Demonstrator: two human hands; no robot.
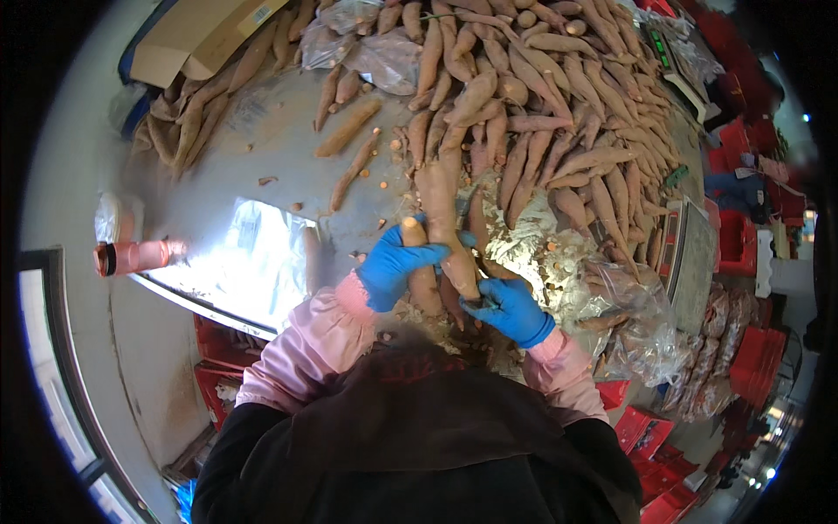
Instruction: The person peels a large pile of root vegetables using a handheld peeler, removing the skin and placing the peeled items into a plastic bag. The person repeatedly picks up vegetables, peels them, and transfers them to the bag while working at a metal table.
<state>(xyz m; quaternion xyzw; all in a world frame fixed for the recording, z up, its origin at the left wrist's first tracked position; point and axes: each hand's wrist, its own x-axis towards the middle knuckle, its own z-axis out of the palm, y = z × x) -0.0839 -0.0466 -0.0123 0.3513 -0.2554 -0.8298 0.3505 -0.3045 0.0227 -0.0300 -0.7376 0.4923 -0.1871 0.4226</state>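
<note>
My left hand (394, 266), in a blue glove, is wrapped around a long sweet potato (443, 210) that points away from me. My right hand (511, 309), also blue-gloved, is closed at the near end of the same sweet potato; a small dark tool seems to sit in it, too hidden to tell. A second sweet potato (419, 279) lies just under my left hand. A big heap of sweet potatoes (559, 113) covers the metal table (262, 140) beyond my hands.
Clear plastic bags (628, 306) lie to the right, beside a grey scale (694, 262). A cardboard box (196, 35) sits far left. A pink bottle (131, 257) lies at the table's left edge. Red crates (751, 367) stand right and below.
</note>
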